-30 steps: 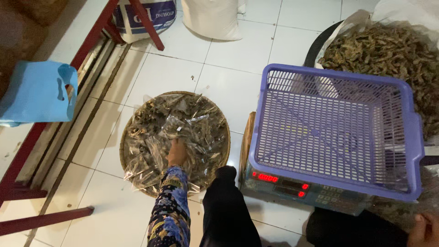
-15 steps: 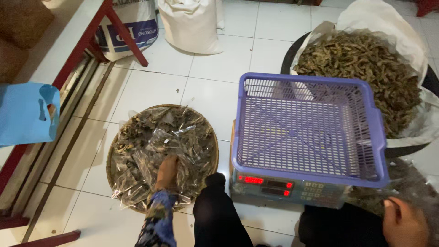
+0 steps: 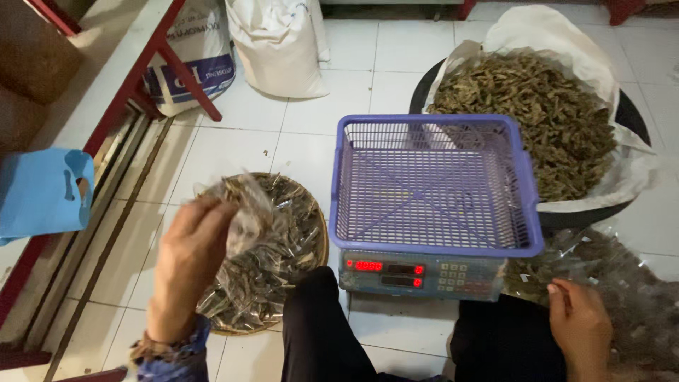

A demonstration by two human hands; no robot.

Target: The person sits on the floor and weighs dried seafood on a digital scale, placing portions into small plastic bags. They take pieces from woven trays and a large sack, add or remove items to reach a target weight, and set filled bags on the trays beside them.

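My left hand (image 3: 187, 265) is raised over a round woven tray (image 3: 320, 233) and grips a clear plastic packet of dried fish (image 3: 247, 216). The tray holds several more such packets (image 3: 272, 269). My right hand (image 3: 580, 329) rests low at the right, fingers touching a pile of clear plastic bags (image 3: 622, 283) on the floor; whether it grips one is unclear. Between my knees stands a digital scale (image 3: 417, 272) with a red display, carrying an empty purple mesh basket (image 3: 433, 185).
A large black basin lined with a white sack (image 3: 594, 71) holds a heap of dried fish (image 3: 537, 106) at the far right. Two white sacks (image 3: 279, 42) stand at the back. A blue plastic bag (image 3: 42, 191) hangs on a red frame (image 3: 141, 78) at the left.
My left hand has lifted from the tray with a packet in it. My right hand has come further into view at the right. The view has tilted up.
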